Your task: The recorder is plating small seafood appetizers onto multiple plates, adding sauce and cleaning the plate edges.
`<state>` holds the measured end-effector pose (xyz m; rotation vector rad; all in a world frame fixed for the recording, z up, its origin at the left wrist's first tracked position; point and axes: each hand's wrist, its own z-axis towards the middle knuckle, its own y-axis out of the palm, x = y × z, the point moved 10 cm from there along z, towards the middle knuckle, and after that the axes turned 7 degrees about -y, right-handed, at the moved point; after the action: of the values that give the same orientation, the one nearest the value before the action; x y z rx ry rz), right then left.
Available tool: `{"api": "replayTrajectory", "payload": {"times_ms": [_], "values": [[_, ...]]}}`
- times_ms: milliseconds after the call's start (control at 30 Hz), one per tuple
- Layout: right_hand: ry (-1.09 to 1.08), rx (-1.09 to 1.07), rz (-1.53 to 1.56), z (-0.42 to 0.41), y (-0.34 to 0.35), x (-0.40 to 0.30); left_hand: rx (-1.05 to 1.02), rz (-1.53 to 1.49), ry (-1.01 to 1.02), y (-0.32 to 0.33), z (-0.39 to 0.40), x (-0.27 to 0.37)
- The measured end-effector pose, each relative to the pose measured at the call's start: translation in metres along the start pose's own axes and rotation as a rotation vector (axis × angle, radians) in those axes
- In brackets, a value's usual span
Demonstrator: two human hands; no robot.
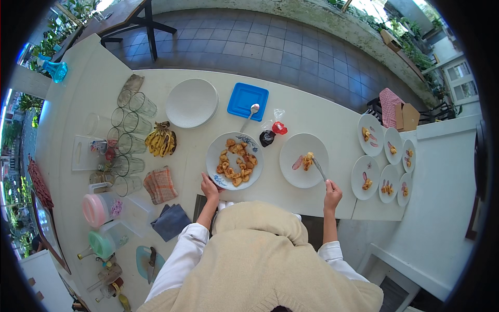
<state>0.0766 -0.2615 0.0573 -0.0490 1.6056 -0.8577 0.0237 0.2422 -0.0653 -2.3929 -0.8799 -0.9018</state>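
Note:
My left hand (211,186) grips the near left rim of a white plate with blue floral print (215,156). Browned fried pieces (237,181) lie around that plate in a rough ring. In my right hand (333,194) is a metal utensil (320,170), perhaps a fork. Its tip touches fried pieces (308,161) on a plain white plate (304,142). A dark pink smear (298,162) marks that plate beside the food. Behind the floral plate, a metal spoon (254,109) rests with its bowl on the edge of a blue square tray (245,97).
Several plated portions (368,152) stand at the right. Stacked white plates (191,103), bananas (161,141), drinking glasses (134,123), and a checked cloth (160,185) are on the left. A knife (151,265) lies on a light blue board (142,255). Two small plastic bags (267,137) sit behind the plates.

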Motion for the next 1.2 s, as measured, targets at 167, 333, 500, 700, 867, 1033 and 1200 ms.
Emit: {"api": "replayTrajectory", "payload": {"times_ms": [167, 333, 500, 700, 867, 1033, 1200], "values": [[0.138, -0.009, 0.061, 0.0, -0.009, 0.022, 0.051, 0.017, 0.021, -0.004, 0.003, 0.0], [0.191, -0.02, 0.089, -0.001, -0.006, 0.025, 0.031, -0.008, 0.003, -0.002, 0.003, -0.003], [0.214, -0.012, 0.12, -0.001, -0.003, 0.024, 0.042, -0.006, 0.043, -0.003, 0.003, 0.0], [0.264, -0.029, 0.138, -0.002, 0.001, 0.03, 0.021, -0.018, 0.001, -0.001, 0.006, -0.006], [0.238, -0.03, 0.107, 0.0, 0.001, 0.023, 0.055, 0.009, 0.078, -0.003, 0.004, 0.001], [0.251, -0.023, 0.09, -0.001, -0.002, 0.019, 0.031, 0.0, 0.036, -0.001, -0.002, 0.004], [0.245, -0.021, 0.042, -0.001, -0.004, 0.014, 0.042, 0.017, 0.057, -0.002, -0.002, 0.007]]}}
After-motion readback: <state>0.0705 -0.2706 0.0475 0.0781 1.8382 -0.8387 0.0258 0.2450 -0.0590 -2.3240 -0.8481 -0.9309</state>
